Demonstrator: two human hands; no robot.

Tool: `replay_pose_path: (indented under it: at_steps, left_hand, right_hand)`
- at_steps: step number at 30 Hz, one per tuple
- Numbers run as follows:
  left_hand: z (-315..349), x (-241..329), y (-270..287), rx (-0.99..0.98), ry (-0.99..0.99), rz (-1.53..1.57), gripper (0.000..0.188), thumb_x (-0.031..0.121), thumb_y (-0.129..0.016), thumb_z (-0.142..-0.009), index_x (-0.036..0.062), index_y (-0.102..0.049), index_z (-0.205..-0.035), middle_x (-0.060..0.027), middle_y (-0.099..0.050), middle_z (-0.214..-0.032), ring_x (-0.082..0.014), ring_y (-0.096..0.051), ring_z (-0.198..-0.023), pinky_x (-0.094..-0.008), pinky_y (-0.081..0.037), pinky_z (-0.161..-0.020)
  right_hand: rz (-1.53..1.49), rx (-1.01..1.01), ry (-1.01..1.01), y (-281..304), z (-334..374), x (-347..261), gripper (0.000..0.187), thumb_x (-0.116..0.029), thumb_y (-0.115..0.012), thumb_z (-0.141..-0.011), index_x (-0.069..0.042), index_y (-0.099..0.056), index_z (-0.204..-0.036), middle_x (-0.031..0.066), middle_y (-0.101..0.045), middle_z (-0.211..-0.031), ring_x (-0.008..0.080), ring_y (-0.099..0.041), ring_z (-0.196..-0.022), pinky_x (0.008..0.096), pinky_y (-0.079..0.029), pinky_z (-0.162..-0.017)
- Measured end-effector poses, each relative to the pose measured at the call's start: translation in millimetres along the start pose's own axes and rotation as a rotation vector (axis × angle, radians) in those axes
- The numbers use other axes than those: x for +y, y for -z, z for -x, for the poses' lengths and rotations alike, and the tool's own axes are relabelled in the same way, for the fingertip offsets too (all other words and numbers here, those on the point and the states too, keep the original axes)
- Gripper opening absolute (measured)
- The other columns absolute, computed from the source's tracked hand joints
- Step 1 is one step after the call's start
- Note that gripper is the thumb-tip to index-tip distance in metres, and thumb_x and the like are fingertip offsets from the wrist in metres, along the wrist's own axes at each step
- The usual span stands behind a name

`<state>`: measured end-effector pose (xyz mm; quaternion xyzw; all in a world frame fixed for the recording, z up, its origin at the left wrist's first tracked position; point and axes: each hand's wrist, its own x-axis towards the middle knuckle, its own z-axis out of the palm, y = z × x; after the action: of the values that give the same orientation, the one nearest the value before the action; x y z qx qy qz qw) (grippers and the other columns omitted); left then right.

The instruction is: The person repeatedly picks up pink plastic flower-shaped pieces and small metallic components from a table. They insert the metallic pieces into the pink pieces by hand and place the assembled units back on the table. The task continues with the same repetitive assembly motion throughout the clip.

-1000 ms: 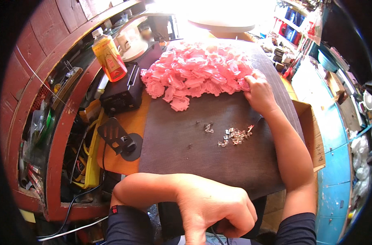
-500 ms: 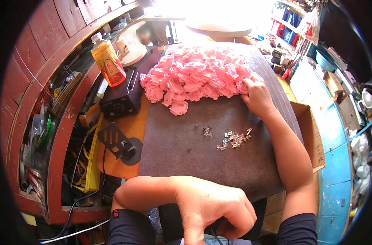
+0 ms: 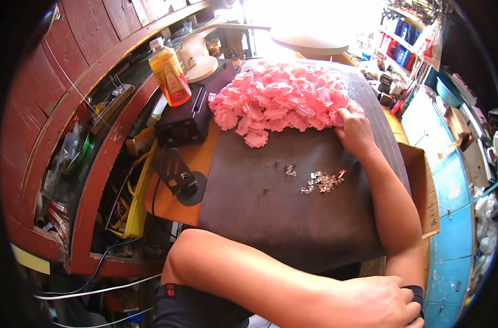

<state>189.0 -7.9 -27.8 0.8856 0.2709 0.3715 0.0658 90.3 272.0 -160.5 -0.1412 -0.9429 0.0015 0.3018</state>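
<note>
R hand (image 3: 355, 131) grip on pink pile (image 3: 281, 98) edge, as before; L hand (image 3: 369, 303) unmoved

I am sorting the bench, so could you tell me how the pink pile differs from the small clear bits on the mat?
The pink pile is large, heaped and opaque; the clear bits are few, flat-scattered and glassy. The right hand touches the pink pile, while the clear bits lie untouched nearer the person. Both rest on the dark mat.

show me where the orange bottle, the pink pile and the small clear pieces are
orange bottle (image 3: 170, 76), head view, on its label.
pink pile (image 3: 281, 98), head view, on its middle.
small clear pieces (image 3: 321, 181), head view, on the cluster's middle.
</note>
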Motion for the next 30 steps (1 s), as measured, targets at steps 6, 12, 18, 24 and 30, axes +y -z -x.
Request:
replay_pose_path:
  at_steps: [6,12,18,24,30]
  left_hand:
    - [9.9,8.4,4.3,-0.211,0.203,-0.097,0.041,0.027,-0.054,-0.086,0.0062,-0.056,-0.122,-0.0049,-0.058,-0.081,-0.0224,-0.062,-0.072,-0.035,-0.048,-0.062]
    - [22.9,17.4,1.2,-0.322,0.314,-0.012,0.054,0.023,-0.058,-0.087,0.0068,-0.048,-0.138,-0.0063,-0.058,-0.091,-0.0221,-0.061,-0.077,-0.0337,-0.048,-0.07]
    - [52.6,-61.4,36.7,0.201,0.554,-0.255,0.025,0.001,-0.065,-0.084,0.0013,-0.066,-0.109,-0.0103,-0.067,-0.092,-0.0194,-0.065,-0.077,-0.0311,-0.052,-0.07]
    - [138.2,-164.6,64.1,0.748,0.934,-0.21,0.026,0.011,-0.067,-0.093,0.0032,-0.063,-0.117,-0.0028,-0.066,-0.098,-0.0078,-0.061,-0.072,-0.0221,-0.048,-0.06]
    - [144.4,-158.1,72.1,0.78,1.067,0.373,0.049,0.027,-0.069,-0.095,-0.0021,-0.052,-0.13,-0.0054,-0.066,-0.093,-0.0104,-0.064,-0.068,-0.0242,-0.052,-0.057]
  right_hand:
    - [0.055,-0.019,0.005,-4.5,-0.9,-2.4,0.026,-0.012,-0.071,-0.076,-0.004,-0.058,-0.098,0.0233,-0.063,-0.103,0.0406,-0.064,-0.099,0.0488,-0.053,-0.083]
    - [-0.008,0.066,-0.025,-7.4,-2.9,-9.6,0.015,-0.009,-0.063,-0.077,0.0,-0.065,-0.089,0.0226,-0.065,-0.101,0.0393,-0.063,-0.1,0.0472,-0.051,-0.086]
    - [0.067,-0.05,-0.046,14.6,-4.3,3.4,0.013,-0.013,-0.059,-0.079,-0.004,-0.069,-0.082,0.0197,-0.067,-0.085,0.0349,-0.067,-0.084,0.0452,-0.052,-0.074]
    - [-0.861,-0.023,-0.112,45.9,-4.1,-15.0,0.021,-0.011,-0.066,-0.09,0.001,-0.067,-0.108,0.0122,-0.069,-0.086,0.0194,-0.065,-0.08,0.0328,-0.052,-0.073]
    - [-1.24,-0.317,-0.118,53.7,3.3,-40.8,0.025,-0.006,-0.068,-0.091,0.0,-0.065,-0.116,0.0009,-0.067,-0.093,0.0064,-0.059,-0.086,0.0236,-0.049,-0.074]
